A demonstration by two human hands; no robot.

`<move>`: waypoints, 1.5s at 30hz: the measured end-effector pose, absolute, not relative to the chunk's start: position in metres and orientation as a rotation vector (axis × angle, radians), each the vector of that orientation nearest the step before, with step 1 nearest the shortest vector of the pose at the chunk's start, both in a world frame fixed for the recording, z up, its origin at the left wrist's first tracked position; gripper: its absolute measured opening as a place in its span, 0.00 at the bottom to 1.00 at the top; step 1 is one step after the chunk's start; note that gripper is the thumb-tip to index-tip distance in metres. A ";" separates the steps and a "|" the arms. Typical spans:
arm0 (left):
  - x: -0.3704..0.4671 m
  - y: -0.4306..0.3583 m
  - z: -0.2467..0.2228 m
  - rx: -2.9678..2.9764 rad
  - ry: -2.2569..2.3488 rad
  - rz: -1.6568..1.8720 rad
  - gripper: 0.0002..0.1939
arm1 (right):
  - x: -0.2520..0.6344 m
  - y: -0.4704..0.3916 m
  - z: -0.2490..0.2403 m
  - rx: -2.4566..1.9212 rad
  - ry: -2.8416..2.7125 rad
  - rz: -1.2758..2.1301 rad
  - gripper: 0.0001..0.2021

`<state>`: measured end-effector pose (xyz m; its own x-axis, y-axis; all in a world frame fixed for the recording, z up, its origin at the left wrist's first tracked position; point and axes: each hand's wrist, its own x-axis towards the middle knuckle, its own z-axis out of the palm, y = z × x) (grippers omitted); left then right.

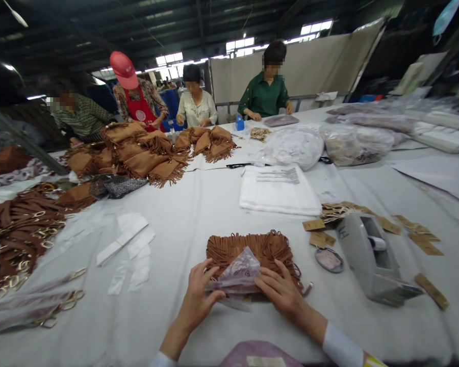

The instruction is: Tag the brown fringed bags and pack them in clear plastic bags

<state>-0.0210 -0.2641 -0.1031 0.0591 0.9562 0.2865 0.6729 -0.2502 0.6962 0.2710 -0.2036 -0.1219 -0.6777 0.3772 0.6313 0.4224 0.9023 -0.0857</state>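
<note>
Centrally, my left hand [197, 298] and right hand [281, 290] pinch a clear plastic bag [239, 272] with curled fingers, atop the brown fringed pouch [252, 250], which lies just left of the tape dispenser [371, 260].

A large workshop hall with a dark ceiling [99, 25] crossed by beams. Bright high windows [240, 46] run along the far wall. A long tabletop [199, 204] covered in white cloth fills the room. Behind it hangs a beige curtain partition [321, 61].
</note>
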 end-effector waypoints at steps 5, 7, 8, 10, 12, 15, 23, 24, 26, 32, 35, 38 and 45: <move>-0.014 -0.283 -0.112 1.905 1.692 1.150 0.15 | 0.275 -0.240 -0.110 -0.406 -2.447 0.003 0.16; -0.008 -0.278 -0.109 1.934 1.697 1.115 0.15 | 0.275 -0.253 -0.114 -0.475 -2.506 0.092 0.14; -0.004 -0.273 -0.106 1.971 1.694 1.049 0.17 | 0.274 -0.258 -0.118 -0.520 -2.513 0.145 0.13; 0.004 -0.262 -0.103 2.023 1.708 0.871 0.25 | 0.272 -0.263 -0.126 -0.632 -2.467 0.284 0.12; 0.012 -0.251 -0.102 2.030 1.747 0.701 0.28 | 0.266 -0.264 -0.131 -0.847 -2.346 0.452 0.15; 0.019 -0.242 -0.106 2.015 1.776 0.552 0.22 | 0.249 -0.256 -0.130 -1.305 -2.122 0.719 0.16; 0.015 -0.232 -0.104 2.029 1.661 0.534 0.07 | 0.218 -0.235 -0.113 -1.471 -1.915 0.951 0.18; 0.014 -0.227 -0.101 2.025 1.636 0.545 0.07 | 0.221 -0.231 -0.111 -1.479 -1.879 0.915 0.19; 0.011 -0.214 -0.095 2.027 1.590 0.565 0.06 | 0.227 -0.219 -0.103 -1.516 -1.794 0.867 0.20; 0.013 -0.181 -0.086 2.050 1.472 0.584 0.07 | 0.223 -0.177 -0.087 -1.361 -1.664 1.063 0.18; 0.015 -0.182 -0.090 2.007 1.490 0.612 0.03 | 0.212 -0.168 -0.093 -1.344 -1.475 1.128 0.14; 0.013 -0.194 -0.097 1.941 1.492 0.665 0.23 | 0.213 -0.163 -0.101 -1.396 -1.354 1.194 0.12; 0.014 -0.211 -0.102 2.054 1.478 0.567 0.31 | 0.232 -0.156 -0.097 -1.367 -1.030 1.521 0.17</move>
<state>0.0136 -0.2109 -0.1015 0.3091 0.9507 0.0243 0.7228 -0.2515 0.6437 0.2322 -0.1557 -0.0967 -0.0678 0.9451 -0.3196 -0.0539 -0.3234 -0.9447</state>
